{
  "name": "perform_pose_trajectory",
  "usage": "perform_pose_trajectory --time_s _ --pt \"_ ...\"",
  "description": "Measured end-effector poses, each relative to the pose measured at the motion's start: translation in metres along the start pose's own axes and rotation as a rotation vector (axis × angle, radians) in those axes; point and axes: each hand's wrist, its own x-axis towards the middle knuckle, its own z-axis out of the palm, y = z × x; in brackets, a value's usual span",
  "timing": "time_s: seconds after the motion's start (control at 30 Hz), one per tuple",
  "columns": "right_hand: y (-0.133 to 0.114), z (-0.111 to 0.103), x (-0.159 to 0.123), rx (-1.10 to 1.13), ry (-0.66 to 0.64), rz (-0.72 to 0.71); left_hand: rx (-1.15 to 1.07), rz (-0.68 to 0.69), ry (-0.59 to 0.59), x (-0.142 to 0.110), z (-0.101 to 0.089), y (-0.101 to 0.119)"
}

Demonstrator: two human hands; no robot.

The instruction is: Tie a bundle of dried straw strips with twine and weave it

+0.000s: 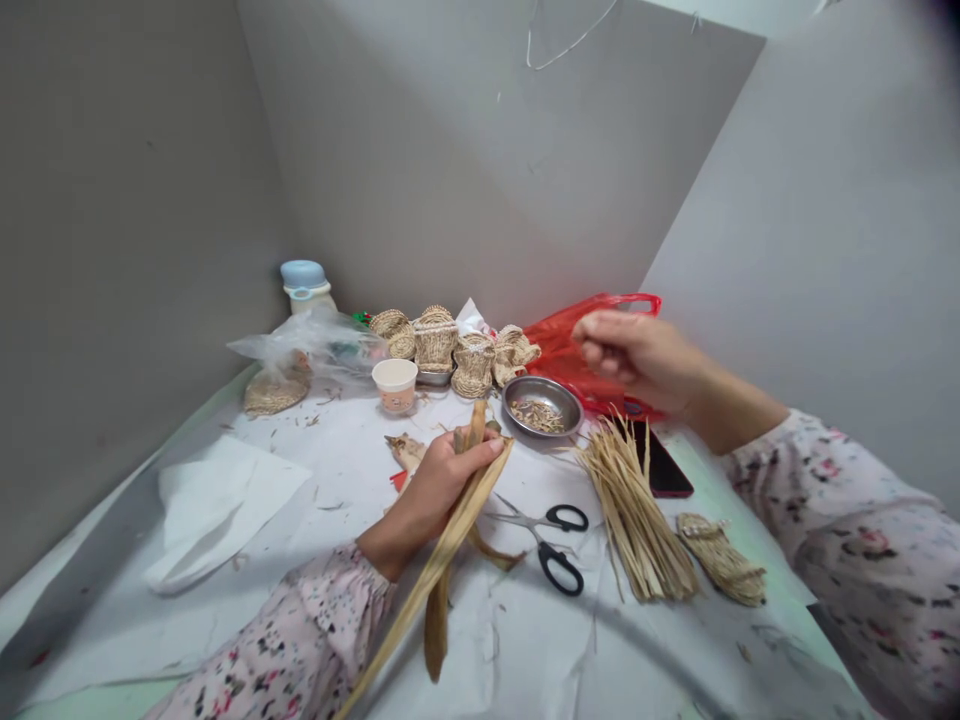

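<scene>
My left hand (444, 472) is closed around several long strips of dried leaf (435, 570), which hang down toward the near edge. The thumb presses on them near their upper ends. My right hand (634, 355) is raised in front of the red plastic bag, its fingers curled in a pinch. Whether something thin sits between those fingertips, I cannot make out. Scissors with black handles (561, 570) lie partly spread on the white paper, right of my left hand. A bundle of thin dried strips (641, 520) lies below my right hand.
Woven straw pieces (435, 340) stand along the back beside a paper cup (394, 388). A metal bowl (541, 408) holds small scraps. A red plastic bag (555, 340), a phone (664, 465) and a small woven slipper (721, 560) are on the right. Folded white paper (217, 500) lies left.
</scene>
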Motion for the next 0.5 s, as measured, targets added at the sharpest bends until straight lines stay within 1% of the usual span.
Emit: perform_pose_trajectory --time_s 0.07,0.1,0.17,0.23,0.3,0.4,0.47,0.5 --pt "-0.024 -0.018 0.011 0.037 0.144 -0.100 -0.011 -0.011 0.023 0.000 0.000 -0.002" --pt "-0.033 -0.025 0.016 0.042 0.183 -0.135 -0.021 -0.015 0.038 0.000 -0.001 -0.002" --pt "-0.046 -0.035 0.027 0.018 0.224 -0.189 -0.038 -0.022 0.071 0.000 -0.001 -0.003" --pt "-0.047 -0.040 0.040 -0.056 0.234 -0.208 -0.042 -0.028 0.096 0.000 -0.002 -0.004" --pt "-0.038 -0.040 0.054 -0.170 0.242 -0.196 -0.034 -0.029 0.104 0.000 -0.002 -0.004" --pt "-0.010 -0.034 0.071 -0.359 0.250 -0.162 -0.037 -0.029 0.091 0.000 -0.001 -0.004" --pt "0.010 -0.028 0.076 -0.525 0.201 -0.136 -0.041 -0.029 0.058 0.001 -0.001 -0.004" --pt "0.019 -0.025 0.077 -0.676 0.145 -0.114 -0.039 -0.029 0.037 0.001 -0.001 -0.004"
